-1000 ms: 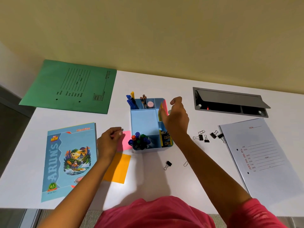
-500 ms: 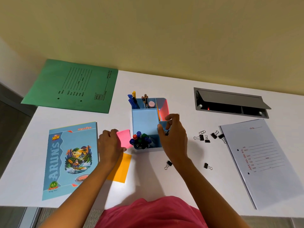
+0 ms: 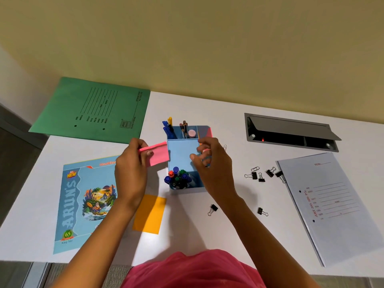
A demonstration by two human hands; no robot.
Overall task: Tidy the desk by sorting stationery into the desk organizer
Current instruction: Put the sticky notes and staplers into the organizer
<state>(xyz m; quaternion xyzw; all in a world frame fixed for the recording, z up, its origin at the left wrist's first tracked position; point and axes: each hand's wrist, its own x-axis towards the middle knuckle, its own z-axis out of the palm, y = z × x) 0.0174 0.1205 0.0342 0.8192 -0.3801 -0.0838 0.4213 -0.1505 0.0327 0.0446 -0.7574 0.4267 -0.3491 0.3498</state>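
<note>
A light blue desk organizer (image 3: 180,154) stands mid-desk, with pens (image 3: 169,127) and pencils at its back and markers (image 3: 178,177) at its front left. My left hand (image 3: 131,173) pinches a pink sticky-note pad (image 3: 159,155), raised beside the organizer's left wall. Over the right compartments hovers my right hand (image 3: 216,169) with fingers curled. A bit of pink shows between them, and I cannot tell whether it holds anything. An orange sticky note (image 3: 149,213) lies flat near the desk's front. Two loose binder clips (image 3: 212,209) (image 3: 260,210) lie in front of the organizer, and several more clips (image 3: 261,175) lie to its right.
A green folder (image 3: 93,109) lies at the back left and a blue notebook (image 3: 83,200) at the front left. A white file (image 3: 336,204) covers the right side. An open grey cable tray (image 3: 291,132) is set into the desk at the back right. A paper clip (image 3: 225,146) lies by the organizer.
My left hand has lifted the pink pad off the desk and brought it up to the organizer's left wall. My right hand has risen slightly over the right compartments.
</note>
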